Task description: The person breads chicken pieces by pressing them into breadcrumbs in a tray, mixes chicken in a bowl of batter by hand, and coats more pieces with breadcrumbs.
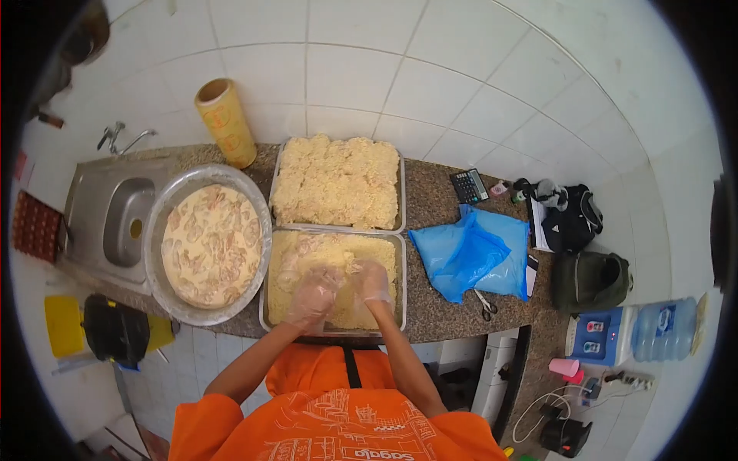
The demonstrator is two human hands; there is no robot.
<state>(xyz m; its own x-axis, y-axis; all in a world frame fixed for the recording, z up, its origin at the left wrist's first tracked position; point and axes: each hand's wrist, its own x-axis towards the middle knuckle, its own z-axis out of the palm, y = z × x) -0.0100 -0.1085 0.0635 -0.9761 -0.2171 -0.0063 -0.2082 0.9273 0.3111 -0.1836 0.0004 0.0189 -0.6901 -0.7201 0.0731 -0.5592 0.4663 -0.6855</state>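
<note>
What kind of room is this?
Probably a kitchen: there's a steel sink, a big bowl of food pieces in creamy liquid, and a crumb-filled tray.

A kitchen is indicated by a stainless-steel sink with a rounded basin (127, 211), a silver tap (119, 140) and a brown speckled counter (430, 180). The wall (354, 84) is covered in large white tiles. Food is seen in quantity: pale pieces in creamy batter (211, 246) are held in a wide round metal bowl (154, 253), crumb-coated pieces (338, 180) are packed in a rectangular metal tray (402, 184), and loose yellowish crumbs (384, 257) are spread in another. Whether a home or a business is served cannot be told.
</note>
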